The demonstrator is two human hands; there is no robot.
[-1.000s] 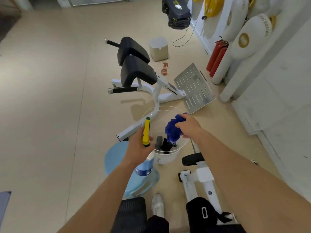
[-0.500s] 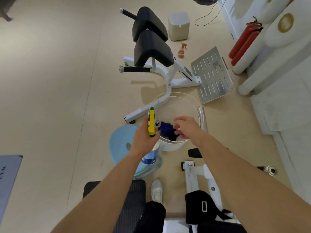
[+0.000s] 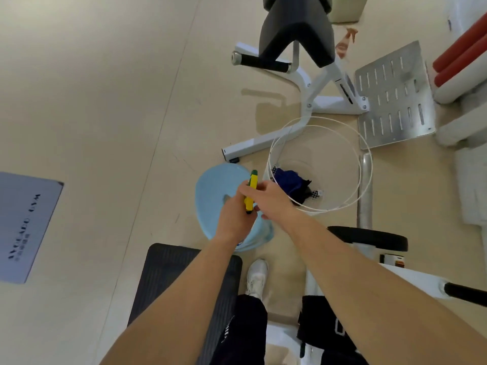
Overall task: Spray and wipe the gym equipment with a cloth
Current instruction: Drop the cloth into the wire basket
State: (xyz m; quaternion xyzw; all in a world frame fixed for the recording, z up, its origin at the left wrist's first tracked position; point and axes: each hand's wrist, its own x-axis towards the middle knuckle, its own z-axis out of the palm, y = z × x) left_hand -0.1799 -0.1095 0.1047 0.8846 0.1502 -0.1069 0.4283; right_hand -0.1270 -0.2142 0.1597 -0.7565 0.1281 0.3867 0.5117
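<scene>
My left hand [image 3: 233, 221] grips a spray bottle with a yellow and green trigger head [image 3: 252, 192], held over a light-blue stool [image 3: 214, 196]. My right hand [image 3: 272, 201] has come across to the bottle, and its fingers pinch the yellow head. The blue cloth [image 3: 286, 180] lies on darker cloths at the bottom of a clear bucket [image 3: 366, 159], just right of both hands. Beyond the bucket stands the gym bench, with black pads [image 3: 295, 35] on a white frame [image 3: 305, 101].
A perforated metal footplate [image 3: 392, 96] and red cylinders [image 3: 461, 56] lie at the far right. A small orange spray bottle [image 3: 345, 43] sits behind the bench. A black mat [image 3: 184, 285] and my shoe [image 3: 257, 279] are below; a second white machine [image 3: 369, 270] is at the lower right.
My right hand let the blue cloth drop into the bucket, then moved left onto the spray head. The view tilted further down.
</scene>
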